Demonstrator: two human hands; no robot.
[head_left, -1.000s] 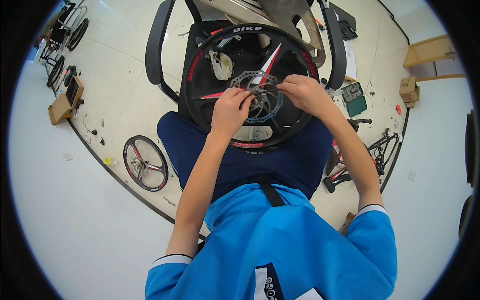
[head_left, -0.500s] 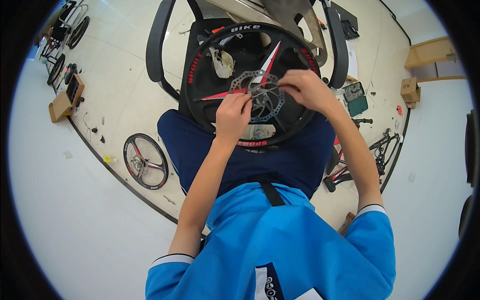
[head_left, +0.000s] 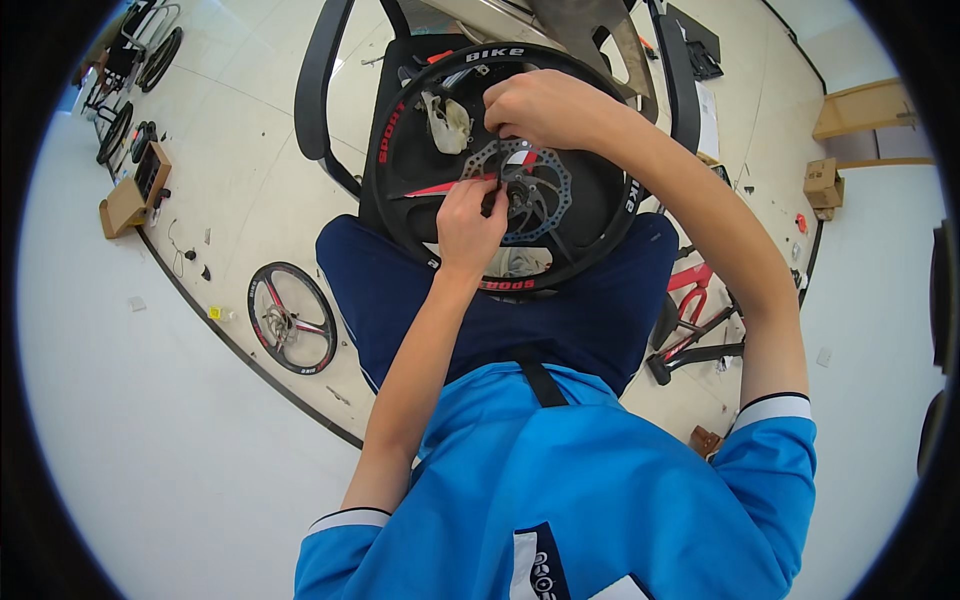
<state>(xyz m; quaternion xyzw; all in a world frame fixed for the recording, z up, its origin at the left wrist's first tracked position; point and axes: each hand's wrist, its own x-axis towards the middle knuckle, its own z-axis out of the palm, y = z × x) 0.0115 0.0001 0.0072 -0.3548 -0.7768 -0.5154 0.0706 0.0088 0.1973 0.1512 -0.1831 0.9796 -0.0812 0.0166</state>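
Note:
A black bicycle wheel (head_left: 381,180) with red and white spokes lies flat across my lap and the chair seat. On its hub sits a silver brake disc (head_left: 566,190) with a perforated edge. My right hand (head_left: 535,108) is closed over the far side of the disc, gripping the upper end of a thin dark hex key (head_left: 499,160). The fingers of my left hand (head_left: 470,220) pinch the key's lower end beside the hub. The bolt under those fingertips is hidden.
Black chair armrests (head_left: 315,95) flank the wheel. A crumpled whitish bag (head_left: 449,125) shows through a wheel opening. A second wheel (head_left: 292,318) lies on the floor at left, a red and black bike frame (head_left: 690,325) at right. An open cardboard box (head_left: 125,212) stands farther left.
My right hand has swung up and left, turning the hex key from pointing right to pointing away from me. The wheel has turned a little; my left hand stays near the hub.

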